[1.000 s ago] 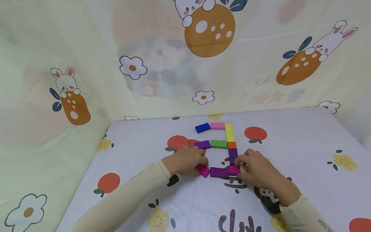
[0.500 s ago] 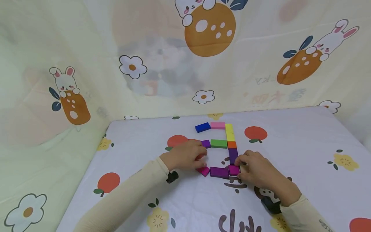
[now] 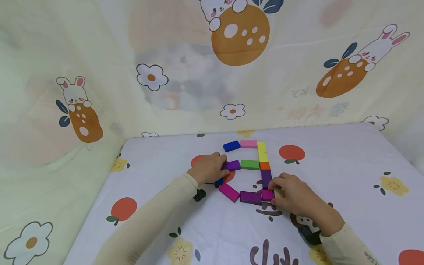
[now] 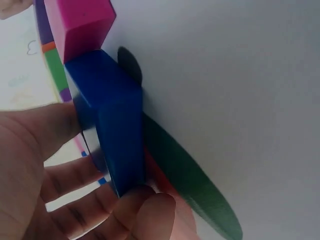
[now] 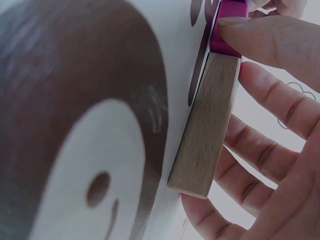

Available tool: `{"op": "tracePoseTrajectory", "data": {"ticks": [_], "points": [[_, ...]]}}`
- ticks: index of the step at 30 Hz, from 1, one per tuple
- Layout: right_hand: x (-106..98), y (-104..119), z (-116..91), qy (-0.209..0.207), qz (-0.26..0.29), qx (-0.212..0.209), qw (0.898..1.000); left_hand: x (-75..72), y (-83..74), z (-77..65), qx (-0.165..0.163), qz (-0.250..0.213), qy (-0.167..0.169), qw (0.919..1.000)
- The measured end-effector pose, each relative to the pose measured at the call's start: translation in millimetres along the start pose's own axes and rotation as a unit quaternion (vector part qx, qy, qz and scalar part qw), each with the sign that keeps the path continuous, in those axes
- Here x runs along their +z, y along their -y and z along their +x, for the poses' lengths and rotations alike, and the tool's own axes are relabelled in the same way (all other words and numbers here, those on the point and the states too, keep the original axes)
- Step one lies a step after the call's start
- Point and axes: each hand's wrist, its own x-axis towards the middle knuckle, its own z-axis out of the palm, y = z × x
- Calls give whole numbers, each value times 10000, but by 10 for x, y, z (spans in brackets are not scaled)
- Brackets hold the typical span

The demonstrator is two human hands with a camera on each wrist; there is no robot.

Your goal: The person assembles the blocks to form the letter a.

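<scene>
In the head view my left hand [image 3: 208,168] is at the left of a figure of coloured blocks. The left wrist view has its thumb and fingers curled round a dark blue block [image 4: 120,140], whose end meets a pink-magenta block [image 4: 87,25]. A purple block [image 3: 231,165] lies right at these fingertips in the head view. My right hand [image 3: 294,195] holds a plain wooden block [image 5: 205,130] at the lower right corner. Its thumb rests on the small magenta block [image 5: 227,42] adjoining the wooden one, and the other fingers bend along the wood's far side.
More blocks form the figure: blue [image 3: 231,146], pink [image 3: 248,144], yellow [image 3: 262,151], green [image 3: 250,164], orange [image 3: 265,166], dark purple [image 3: 266,179] and violet [image 3: 250,197]. A patterned cloth [image 3: 159,228] covers the table. Printed curtains [image 3: 185,121] stand behind and left.
My left hand has lifted off the pink-magenta block and shifted left and away from me, uncovering that block and part of the dark blue one. The right hand stays put.
</scene>
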Motion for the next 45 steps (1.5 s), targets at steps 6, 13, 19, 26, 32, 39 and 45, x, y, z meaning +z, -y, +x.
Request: {"op": "tracePoseTrajectory", "data": {"ticks": [6,13,19,26,32,39,45], "points": [[-5,-5,-6,-75,-7,-118,9999,42,11,38,-44,-24,-74,10000],[-7,-5,-4,-67,-29,-113,9999,46,12,49,-102,-71,-65,9999],[-7,0,-3,-55,-11,-99,9999,44,6,46,-118,-87,-36,9999],[-5,13,0,-20,1,20,10000,50,13,45,-117,-83,-84,9999],[7,5,9,-18,-40,54,10000,33,9,40,-144,-86,-73,9998],[-37,-77,-3,111,407,206,9989,51,25,51,-123,-116,-50,9998],[-79,-158,-57,17,132,269,9995,70,39,59,-119,-127,-74,9998]]}}
